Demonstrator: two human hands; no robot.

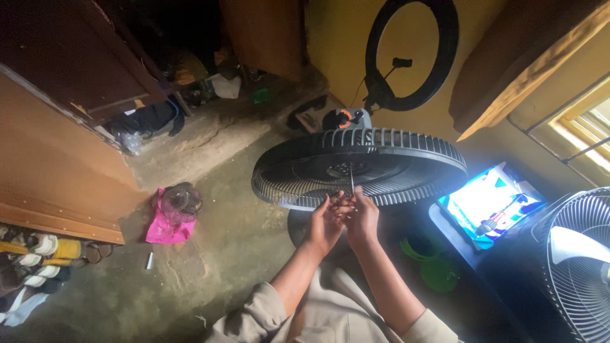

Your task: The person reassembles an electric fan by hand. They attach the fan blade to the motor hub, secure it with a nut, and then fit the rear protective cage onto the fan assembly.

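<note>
Black round plastic fan grille [381, 166] at 12 o'clock, still assembled; left hand [327, 221] and right hand [363, 219] both pinch thin metal rod [351, 178] at hub; removal unfinished.

Fan grille [381, 166] blocks straight ahead of my hands [346, 219]; second fan [581, 260] crowds my right; floor [235, 254] open to my left.

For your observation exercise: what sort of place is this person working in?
Probably a small home room used for fan repair: a bare concrete floor, a black fan cage worked on with a thin tool, a second fan beside it, and shoes by a wall.
</note>
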